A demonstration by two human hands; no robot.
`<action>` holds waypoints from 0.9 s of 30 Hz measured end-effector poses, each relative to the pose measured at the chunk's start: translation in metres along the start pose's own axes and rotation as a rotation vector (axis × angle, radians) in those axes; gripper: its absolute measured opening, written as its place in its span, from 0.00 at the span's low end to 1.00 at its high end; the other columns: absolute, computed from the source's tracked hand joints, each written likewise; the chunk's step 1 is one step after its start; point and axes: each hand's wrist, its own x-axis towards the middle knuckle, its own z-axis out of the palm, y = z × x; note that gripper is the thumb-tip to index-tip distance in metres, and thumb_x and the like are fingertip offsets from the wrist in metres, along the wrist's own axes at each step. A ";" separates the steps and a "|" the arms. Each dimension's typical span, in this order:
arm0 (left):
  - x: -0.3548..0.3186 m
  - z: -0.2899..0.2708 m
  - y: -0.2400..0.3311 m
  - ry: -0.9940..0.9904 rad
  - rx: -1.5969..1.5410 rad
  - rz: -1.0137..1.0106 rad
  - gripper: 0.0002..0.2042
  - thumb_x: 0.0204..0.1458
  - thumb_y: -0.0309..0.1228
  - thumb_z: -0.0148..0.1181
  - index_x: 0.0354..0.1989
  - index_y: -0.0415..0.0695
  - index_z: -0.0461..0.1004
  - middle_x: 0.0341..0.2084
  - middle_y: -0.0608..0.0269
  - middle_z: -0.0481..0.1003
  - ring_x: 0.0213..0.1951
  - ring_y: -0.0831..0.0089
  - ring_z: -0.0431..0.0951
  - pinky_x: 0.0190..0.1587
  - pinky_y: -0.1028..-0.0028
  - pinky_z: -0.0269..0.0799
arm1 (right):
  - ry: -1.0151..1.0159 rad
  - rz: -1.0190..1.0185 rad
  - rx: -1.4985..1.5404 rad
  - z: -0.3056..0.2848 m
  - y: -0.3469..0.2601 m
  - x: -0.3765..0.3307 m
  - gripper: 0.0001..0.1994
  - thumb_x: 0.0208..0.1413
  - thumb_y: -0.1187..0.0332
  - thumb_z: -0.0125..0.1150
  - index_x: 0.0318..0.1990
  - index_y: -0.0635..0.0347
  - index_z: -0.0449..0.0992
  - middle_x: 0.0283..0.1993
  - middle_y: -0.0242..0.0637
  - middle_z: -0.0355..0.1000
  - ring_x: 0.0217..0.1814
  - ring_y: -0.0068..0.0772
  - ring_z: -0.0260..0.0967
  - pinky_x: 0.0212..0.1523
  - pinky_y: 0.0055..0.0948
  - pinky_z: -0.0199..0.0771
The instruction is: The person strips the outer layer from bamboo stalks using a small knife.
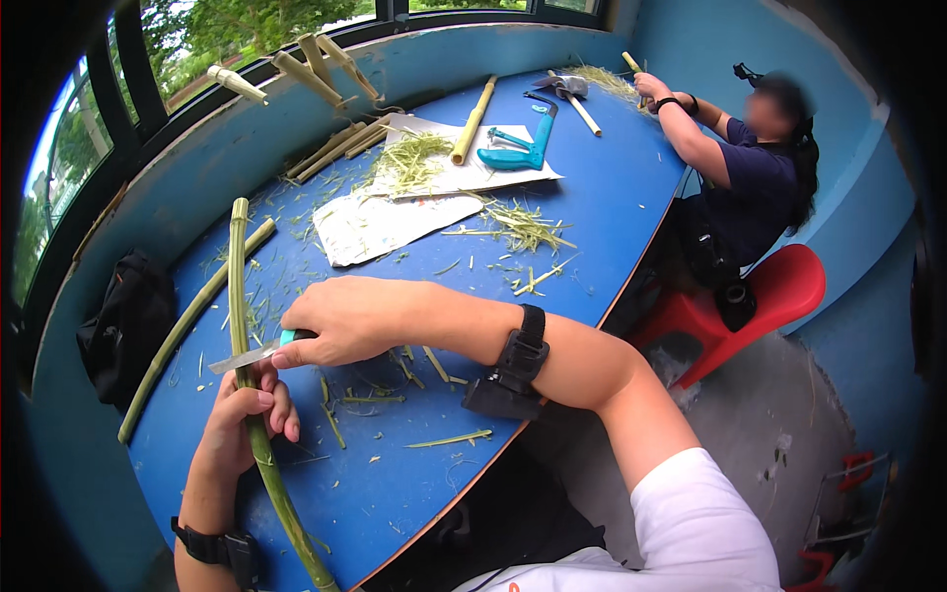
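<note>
A long bamboo stalk [238, 286] slants up from the lower edge, pale and scraped at its far end and greener near me. My left hand [249, 419] is closed around it below the middle. Just above those fingers, the blade of a knife [242, 357] lies across the stalk. My right hand [345, 321] grips the knife's teal handle, which mostly hides in the palm. Left of the held piece, a second bamboo stalk [187, 331] rests along the table's left side. Thin green shavings [370, 400] lie scattered by my right hand.
On the blue table [414, 503] are white paper sheets [385, 229], a teal saw [528, 143], a bamboo piece [475, 118] and a shavings heap [528, 227]. Cut pieces [340, 148] lie by the window wall. A co-worker [760, 163] holds a stick at the far right, beside a red chair [730, 316].
</note>
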 end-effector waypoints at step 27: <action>0.000 0.007 -0.002 0.043 -0.060 0.054 0.07 0.44 0.25 0.51 0.29 0.43 0.60 0.13 0.62 0.64 0.17 0.69 0.71 0.24 0.75 0.69 | 0.048 0.006 -0.031 -0.003 0.014 0.001 0.27 0.56 0.44 0.47 0.30 0.66 0.72 0.29 0.52 0.71 0.36 0.54 0.69 0.39 0.44 0.67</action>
